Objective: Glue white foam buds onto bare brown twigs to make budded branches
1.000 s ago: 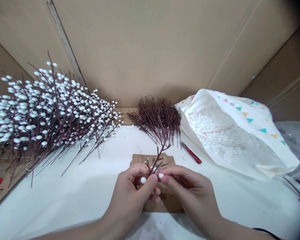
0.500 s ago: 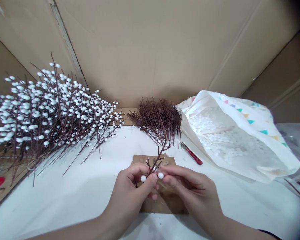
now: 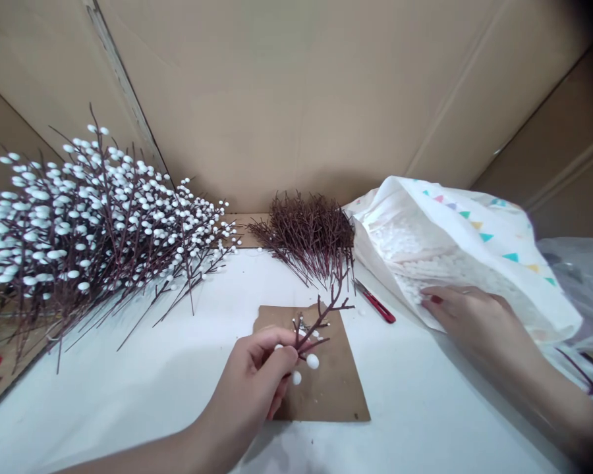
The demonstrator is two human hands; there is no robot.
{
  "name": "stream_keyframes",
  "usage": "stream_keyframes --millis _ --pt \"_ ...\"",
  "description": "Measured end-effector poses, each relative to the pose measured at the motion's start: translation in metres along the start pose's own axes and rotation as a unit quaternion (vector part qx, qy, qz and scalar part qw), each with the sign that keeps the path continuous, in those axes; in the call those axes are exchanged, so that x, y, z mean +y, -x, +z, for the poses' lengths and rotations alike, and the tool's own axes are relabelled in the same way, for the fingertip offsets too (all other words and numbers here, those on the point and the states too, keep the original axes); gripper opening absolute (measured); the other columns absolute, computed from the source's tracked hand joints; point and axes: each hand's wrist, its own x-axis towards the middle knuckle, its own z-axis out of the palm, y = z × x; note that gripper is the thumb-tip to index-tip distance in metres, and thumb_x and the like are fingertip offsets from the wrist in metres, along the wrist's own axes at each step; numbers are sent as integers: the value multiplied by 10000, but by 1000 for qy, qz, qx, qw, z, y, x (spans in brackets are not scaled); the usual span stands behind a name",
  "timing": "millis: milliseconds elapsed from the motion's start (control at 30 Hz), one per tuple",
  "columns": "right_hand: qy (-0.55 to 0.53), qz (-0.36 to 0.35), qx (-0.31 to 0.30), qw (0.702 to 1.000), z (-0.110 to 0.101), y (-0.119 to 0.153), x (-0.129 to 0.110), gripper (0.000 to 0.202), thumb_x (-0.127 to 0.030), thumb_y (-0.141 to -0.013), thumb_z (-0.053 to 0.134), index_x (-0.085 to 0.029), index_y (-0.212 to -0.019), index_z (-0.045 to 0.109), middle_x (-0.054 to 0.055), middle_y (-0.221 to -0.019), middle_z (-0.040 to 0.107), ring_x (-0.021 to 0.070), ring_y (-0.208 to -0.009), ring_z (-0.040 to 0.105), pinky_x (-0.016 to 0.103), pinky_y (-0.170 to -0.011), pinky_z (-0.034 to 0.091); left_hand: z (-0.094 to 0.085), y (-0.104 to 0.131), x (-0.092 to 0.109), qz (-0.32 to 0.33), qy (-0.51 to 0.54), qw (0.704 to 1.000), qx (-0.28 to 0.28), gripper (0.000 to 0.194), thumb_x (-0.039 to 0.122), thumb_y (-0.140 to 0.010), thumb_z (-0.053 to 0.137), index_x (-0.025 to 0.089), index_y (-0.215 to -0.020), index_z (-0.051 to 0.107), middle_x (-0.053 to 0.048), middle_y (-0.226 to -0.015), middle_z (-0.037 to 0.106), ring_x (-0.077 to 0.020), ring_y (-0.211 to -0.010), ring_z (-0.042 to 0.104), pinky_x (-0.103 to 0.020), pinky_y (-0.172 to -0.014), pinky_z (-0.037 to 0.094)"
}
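My left hand (image 3: 261,372) is closed, thumb and fingers pinching a bare brown artificial twig (image 3: 321,320) above the cardboard sheet. White foam balls (image 3: 312,361) sit on the lower part of this twig, close to my fingers; its upper forks are bare. Over at the right, my right hand (image 3: 467,322) reaches into the mouth of a white bag (image 3: 534,306) printed with coloured triangles. Many small white balls (image 3: 405,253) fill the inside of the bag. The fingers of this hand are drawn together among the balls; what they pinch, if anything, is hidden.
A brown cardboard sheet (image 3: 336,388) with white crumbs lies on the white table (image 3: 178,395). Between bag and sheet rests a red-handled cutter (image 3: 378,306). Bare twigs (image 3: 309,227) are piled behind; a heap of white-balled branches (image 3: 93,217) stands left. Cardboard walls (image 3: 286,99) enclose the back.
My right hand has left the twig and moved right into the bag. A white ball that was at its fingertips now sits on the twig, which my left hand still holds.
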Motion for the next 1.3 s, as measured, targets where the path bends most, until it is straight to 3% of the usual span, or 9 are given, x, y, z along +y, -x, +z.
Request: stream_keyframes --millis 167,533,633,700,733,767,900,1033,1300 --pt "-4 -1 -1 1000 7 -2 -5 248 -267 -899 467 -200 -906 705 89 -959 753 259 -958 669 366 -827 423 1 1 3 -22 18 1000 -4 346 435 -860 507 156 -669 583 38 -608 484 -42 -433 267 -161 -381 162" --pt "26 17 29 999 -5 7 -4 294 -328 -900 416 -178 -941 666 123 -942 733 322 -906 663 430 -783 431 -7 1 -4 -4 113 991 -75 159 136 -759 448 172 -785 601 44 -657 494 -51 -461 323 -182 -400 230" --pt "4 3 104 995 -18 10 -18 225 -286 -904 462 -171 -906 656 131 -916 721 312 -886 653 414 -782 424 -7 1 -5 3 110 991 -74 164 101 -705 456 177 -759 591 50 -666 502 -43 -451 334 -180 -401 255" --pt "-51 -37 204 977 -33 17 -42 122 -225 -883 528 -185 -859 640 114 -805 703 284 -814 649 404 -775 416 -6 -1 -5 3 106 992 -71 158 95 -690 459 180 -744 580 54 -673 512 -35 -433 347 -180 -397 261" --pt "-76 -73 212 972 -42 21 -59 90 -187 -879 538 -210 -869 624 76 -768 690 247 -782 644 381 -768 419 -5 -1 -5 3 106 992 -70 158 94 -685 460 181 -745 578 56 -675 515 -31 -423 348 -179 -394 260" --pt "-157 -137 253 945 -51 26 -77 95 -125 -841 583 -205 -880 618 54 -710 669 217 -698 623 369 -725 422 -5 -2 -6 2 106 992 -69 161 94 -683 462 182 -751 578 58 -676 516 -28 -416 349 -177 -390 259" --pt "-400 -297 177 849 -77 39 -145 229 -59 -808 600 -139 -1021 577 63 -781 679 181 -705 618 334 -685 489 -2 -2 -8 5 111 992 -58 160 112 -683 489 185 -790 583 61 -675 515 -33 -425 352 -171 -385 286" --pt "-477 -293 145 816 -75 34 -170 260 -73 -838 592 -143 -1086 562 82 -872 689 170 -781 630 293 -680 534 3 0 -8 11 112 992 -61 125 123 -674 509 176 -769 572 63 -633 504 -41 -438 360 -174 -400 308" --pt "-565 -250 102 779 -64 28 -175 251 -10 -841 540 -166 -1033 584 76 -884 686 150 -816 650 254 -737 554 1 1 -7 24 103 993 -53 141 132 -693 548 178 -818 594 50 -695 564 -35 -445 430 -190 -461 339"
